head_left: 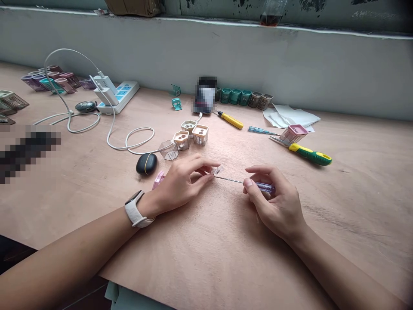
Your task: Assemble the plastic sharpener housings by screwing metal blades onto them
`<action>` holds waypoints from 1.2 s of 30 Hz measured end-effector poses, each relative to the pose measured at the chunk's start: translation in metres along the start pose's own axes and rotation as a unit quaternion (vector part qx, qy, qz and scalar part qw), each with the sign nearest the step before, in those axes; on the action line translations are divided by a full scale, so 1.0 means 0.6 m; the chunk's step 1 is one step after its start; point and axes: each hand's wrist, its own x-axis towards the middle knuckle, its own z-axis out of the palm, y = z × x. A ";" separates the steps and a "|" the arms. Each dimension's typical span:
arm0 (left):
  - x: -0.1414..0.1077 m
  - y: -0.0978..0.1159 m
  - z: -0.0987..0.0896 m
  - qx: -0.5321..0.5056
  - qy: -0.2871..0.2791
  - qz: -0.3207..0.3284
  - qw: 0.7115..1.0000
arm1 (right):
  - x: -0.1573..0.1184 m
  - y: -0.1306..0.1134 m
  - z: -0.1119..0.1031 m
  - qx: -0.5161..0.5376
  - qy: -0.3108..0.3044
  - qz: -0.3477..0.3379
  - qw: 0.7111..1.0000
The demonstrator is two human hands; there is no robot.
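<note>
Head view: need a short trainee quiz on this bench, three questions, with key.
1. Which hand holds the thin blue-handled screwdriver?
2. True or false: the green-and-yellow screwdriver touches the right hand.
3. What is strapped to the wrist of the left hand?

Key: 1. right hand; 2. false; 3. a white watch.

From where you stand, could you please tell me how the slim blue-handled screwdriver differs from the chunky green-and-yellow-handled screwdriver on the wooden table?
The slim blue-handled screwdriver is in the right hand; the chunky green-and-yellow-handled screwdriver lies on the wooden table. The blue handle is much thinner than the green-and-yellow one. The blue one's shaft points toward the left hand; the other's runs past a pink plastic housing. Both have thin metal shafts.
</note>
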 end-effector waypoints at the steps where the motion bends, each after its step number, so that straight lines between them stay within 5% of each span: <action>1: 0.000 0.001 0.000 -0.003 -0.002 0.001 1.000 | 0.000 0.000 0.000 0.002 0.001 0.003 1.000; 12: 0.000 0.005 0.000 -0.031 -0.017 -0.019 0.999 | 0.001 -0.001 0.000 0.017 0.015 0.018 1.000; 21: 0.005 -0.003 -0.006 -0.023 0.093 -0.083 0.992 | 0.002 0.007 0.004 -0.023 -0.029 -0.026 0.999; 28: 0.005 -0.010 -0.003 -0.024 0.103 -0.091 0.990 | 0.007 0.005 0.003 -0.106 -0.068 -0.067 0.990; 36: 0.003 -0.013 -0.002 -0.042 0.078 -0.124 0.988 | 0.000 0.003 0.000 -0.015 -0.001 -0.017 1.000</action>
